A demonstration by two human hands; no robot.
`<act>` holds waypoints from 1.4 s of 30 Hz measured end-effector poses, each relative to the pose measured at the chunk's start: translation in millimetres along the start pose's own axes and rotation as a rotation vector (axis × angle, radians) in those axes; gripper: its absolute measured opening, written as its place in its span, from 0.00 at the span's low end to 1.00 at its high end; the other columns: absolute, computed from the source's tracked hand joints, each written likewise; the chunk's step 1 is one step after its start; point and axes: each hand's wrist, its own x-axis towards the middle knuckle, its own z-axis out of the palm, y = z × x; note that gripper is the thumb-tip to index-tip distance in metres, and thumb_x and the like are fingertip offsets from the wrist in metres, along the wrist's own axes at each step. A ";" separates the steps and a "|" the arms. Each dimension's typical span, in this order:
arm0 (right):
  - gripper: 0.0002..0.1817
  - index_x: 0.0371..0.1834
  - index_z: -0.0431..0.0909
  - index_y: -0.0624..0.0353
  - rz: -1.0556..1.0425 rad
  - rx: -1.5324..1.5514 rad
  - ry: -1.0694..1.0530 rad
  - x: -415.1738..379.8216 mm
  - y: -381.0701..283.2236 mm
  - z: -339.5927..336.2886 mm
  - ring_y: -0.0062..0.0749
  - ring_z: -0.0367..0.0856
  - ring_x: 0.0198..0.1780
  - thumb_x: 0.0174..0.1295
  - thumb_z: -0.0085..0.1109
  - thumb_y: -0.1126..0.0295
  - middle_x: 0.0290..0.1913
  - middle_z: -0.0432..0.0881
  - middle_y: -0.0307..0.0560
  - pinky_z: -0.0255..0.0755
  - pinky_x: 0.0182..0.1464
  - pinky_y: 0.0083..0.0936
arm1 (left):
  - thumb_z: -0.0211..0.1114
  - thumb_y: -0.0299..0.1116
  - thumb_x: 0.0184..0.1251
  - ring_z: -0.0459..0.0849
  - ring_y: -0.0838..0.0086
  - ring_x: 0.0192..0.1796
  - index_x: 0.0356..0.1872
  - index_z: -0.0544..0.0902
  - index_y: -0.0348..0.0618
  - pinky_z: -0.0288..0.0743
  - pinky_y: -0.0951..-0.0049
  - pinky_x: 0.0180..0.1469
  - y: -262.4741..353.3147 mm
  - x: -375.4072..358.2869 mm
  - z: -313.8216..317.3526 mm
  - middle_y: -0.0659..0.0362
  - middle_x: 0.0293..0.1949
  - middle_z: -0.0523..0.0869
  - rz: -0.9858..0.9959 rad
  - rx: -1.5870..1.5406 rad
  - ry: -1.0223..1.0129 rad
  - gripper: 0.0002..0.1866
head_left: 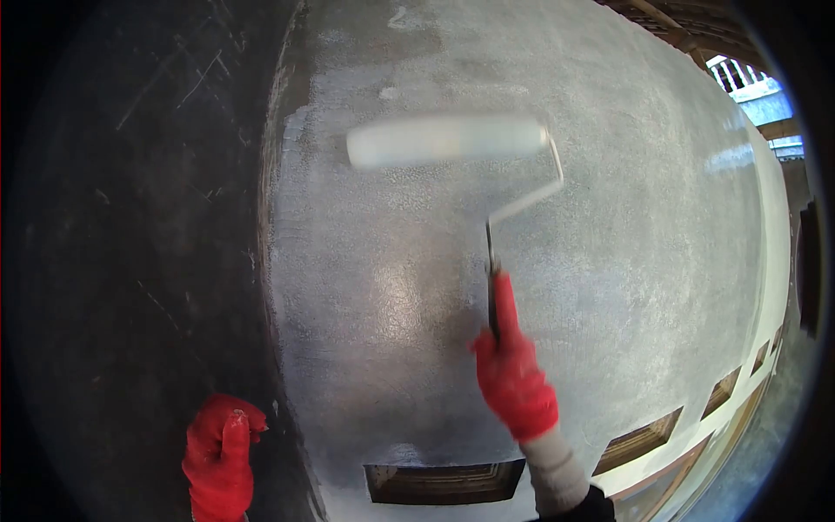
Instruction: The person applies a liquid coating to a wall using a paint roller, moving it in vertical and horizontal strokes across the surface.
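Nearest to me, my left hand is low and to the left of the paint roller, in a red glove, clenched loosely with the fingers folded in, in front of the dark surface. My right hand, also in a red glove, is below the roller's white cover and grasps its dark handle, with a finger reaching up along it. A pale cuff and a black sleeve follow below that glove. The roller's bent metal frame rises from the handle to the right end of the cover. The cover is blurred, so I can't tell whether it touches the grey wall behind it.

Around the roller that wall looks mottled and finely textured, with a shiny patch below the cover and a darker grey area above its left end. Left of the roller, a rough edge divides it from the dark surface, which carries thin pale scratches. Below the roller I see a recessed opening framed in brown, and 2 more, and, lie to its lower right, beside a pale strip. Farthest off, to the roller's upper right, are brown roof beams and white bars in bluish light.
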 end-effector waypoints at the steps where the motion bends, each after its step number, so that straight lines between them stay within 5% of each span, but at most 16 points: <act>1: 0.38 0.77 0.42 0.55 0.002 0.013 0.000 -14.0 4.8 3.8 0.33 0.82 0.32 0.63 0.41 0.84 0.63 0.71 0.65 0.76 0.39 0.28 | 0.51 0.40 0.75 0.78 0.74 0.31 0.30 0.78 0.36 0.71 0.75 0.33 0.6 -0.2 0.6 0.57 0.29 0.79 0.010 -0.026 -0.020 0.18; 6: 0.38 0.77 0.42 0.55 0.048 0.074 0.006 -10.4 4.9 5.4 0.34 0.82 0.32 0.63 0.41 0.84 0.62 0.72 0.65 0.76 0.39 0.30 | 0.51 0.39 0.74 0.78 0.74 0.31 0.30 0.77 0.36 0.71 0.75 0.33 -8.8 5.0 0.0 0.57 0.29 0.79 0.043 -0.066 -0.106 0.17; 10: 0.38 0.77 0.45 0.52 -0.048 0.075 0.075 33.7 -8.2 6.9 0.37 0.82 0.31 0.63 0.44 0.83 0.44 0.81 0.62 0.75 0.38 0.30 | 0.51 0.38 0.74 0.78 0.74 0.30 0.30 0.78 0.35 0.71 0.75 0.32 -5.4 4.0 4.0 0.57 0.29 0.79 0.023 -0.015 -0.066 0.17; 12: 0.43 0.76 0.45 0.54 -0.170 -0.261 0.195 11.0 -8.6 12.3 0.44 0.79 0.28 0.57 0.50 0.85 0.31 0.78 0.57 0.73 0.35 0.33 | 0.51 0.38 0.74 0.78 0.74 0.30 0.30 0.78 0.35 0.71 0.75 0.32 -1.5 0.2 5.6 0.57 0.29 0.80 0.020 -0.013 -0.054 0.17; 19: 0.43 0.76 0.44 0.54 0.135 0.091 0.012 -46.7 1.4 20.2 0.48 0.78 0.30 0.56 0.50 0.84 0.34 0.79 0.58 0.73 0.37 0.33 | 0.52 0.39 0.74 0.79 0.74 0.30 0.30 0.78 0.35 0.72 0.75 0.32 -3.1 0.2 6.8 0.57 0.29 0.80 -0.020 -0.049 -0.077 0.18; 21: 0.43 0.76 0.45 0.54 -0.067 0.048 0.086 -3.3 -7.9 15.3 0.47 0.78 0.28 0.57 0.50 0.84 0.32 0.78 0.58 0.73 0.36 0.31 | 0.52 0.40 0.74 0.79 0.74 0.31 0.29 0.78 0.35 0.72 0.75 0.32 -5.7 1.3 9.2 0.57 0.29 0.80 -0.025 -0.054 -0.078 0.18; 25: 0.41 0.76 0.46 0.55 -0.047 0.146 0.096 33.5 -10.4 19.7 0.52 0.75 0.27 0.57 0.49 0.83 0.34 0.78 0.61 0.72 0.35 0.36 | 0.52 0.40 0.74 0.79 0.74 0.31 0.29 0.78 0.35 0.72 0.75 0.33 -6.2 -1.9 7.8 0.56 0.29 0.80 -0.013 -0.020 -0.098 0.18; 28: 0.40 0.76 0.43 0.56 -0.107 0.027 0.106 -13.8 -3.4 30.9 0.44 0.78 0.27 0.60 0.47 0.83 0.39 0.80 0.64 0.73 0.35 0.32 | 0.54 0.38 0.73 0.79 0.74 0.31 0.29 0.78 0.35 0.72 0.75 0.33 -3.5 -7.6 9.9 0.56 0.29 0.80 -0.004 -0.043 -0.124 0.17; 29: 0.40 0.76 0.43 0.59 0.042 0.050 0.015 -38.6 -3.1 31.7 0.43 0.78 0.27 0.59 0.47 0.83 0.41 0.80 0.67 0.73 0.35 0.32 | 0.54 0.37 0.73 0.79 0.74 0.32 0.29 0.78 0.35 0.72 0.74 0.33 -2.4 -10.8 11.1 0.56 0.29 0.80 -0.011 -0.056 -0.128 0.16; 31: 0.40 0.75 0.42 0.62 0.122 0.047 -0.064 -93.7 15.4 43.8 0.41 0.78 0.28 0.59 0.47 0.83 0.38 0.80 0.63 0.73 0.36 0.33 | 0.56 0.36 0.72 0.79 0.75 0.32 0.29 0.79 0.36 0.72 0.74 0.33 -2.6 -16.9 16.0 0.57 0.29 0.80 -0.062 -0.083 -0.176 0.14; 33: 0.39 0.75 0.41 0.65 -0.020 0.045 -0.022 -141.5 36.7 59.1 0.37 0.76 0.28 0.59 0.46 0.83 0.37 0.78 0.56 0.74 0.37 0.32 | 0.58 0.34 0.71 0.79 0.76 0.32 0.30 0.80 0.36 0.72 0.74 0.33 -10.3 -19.4 22.9 0.57 0.29 0.81 -0.112 -0.115 -0.228 0.12; 34: 0.39 0.75 0.41 0.65 -0.023 0.051 -0.028 -151.0 33.5 57.0 0.37 0.76 0.28 0.59 0.46 0.83 0.37 0.78 0.56 0.74 0.37 0.32 | 0.59 0.33 0.70 0.79 0.76 0.31 0.33 0.80 0.38 0.73 0.75 0.34 -17.6 -19.7 27.5 0.58 0.29 0.81 -0.016 -0.002 -0.385 0.09; 36: 0.34 0.69 0.60 0.64 0.119 0.208 -0.022 -165.3 23.8 50.7 0.49 0.78 0.53 0.58 0.58 0.79 0.62 0.71 0.59 0.75 0.51 0.33 | 0.61 0.32 0.69 0.80 0.76 0.31 0.37 0.80 0.39 0.74 0.75 0.34 -9.9 -23.1 38.2 0.58 0.29 0.81 0.071 0.123 -0.537 0.07; 38: 0.37 0.71 0.52 0.66 0.112 0.212 -0.053 -156.5 24.8 49.0 0.52 0.79 0.46 0.58 0.55 0.79 0.53 0.74 0.62 0.75 0.46 0.35 | 0.63 0.33 0.67 0.82 0.74 0.33 0.45 0.79 0.43 0.76 0.75 0.36 26.3 -31.2 72.8 0.58 0.34 0.82 -0.485 0.107 -0.754 0.10; 40: 0.40 0.73 0.44 0.68 0.107 0.223 -0.084 -143.1 22.9 51.2 0.56 0.79 0.38 0.58 0.52 0.78 0.44 0.77 0.64 0.75 0.41 0.36 | 0.64 0.34 0.66 0.85 0.70 0.39 0.51 0.76 0.43 0.79 0.74 0.40 9.5 -51.2 106.0 0.56 0.41 0.82 0.061 0.165 -0.605 0.15; 42: 0.41 0.73 0.43 0.69 0.214 0.486 -0.149 -129.4 13.0 60.1 0.59 0.78 0.49 0.60 0.54 0.73 0.56 0.71 0.71 0.74 0.49 0.39 | 0.63 0.35 0.67 0.85 0.69 0.41 0.52 0.76 0.43 0.79 0.72 0.41 15.3 -49.1 130.5 0.55 0.44 0.81 0.010 0.119 -0.582 0.15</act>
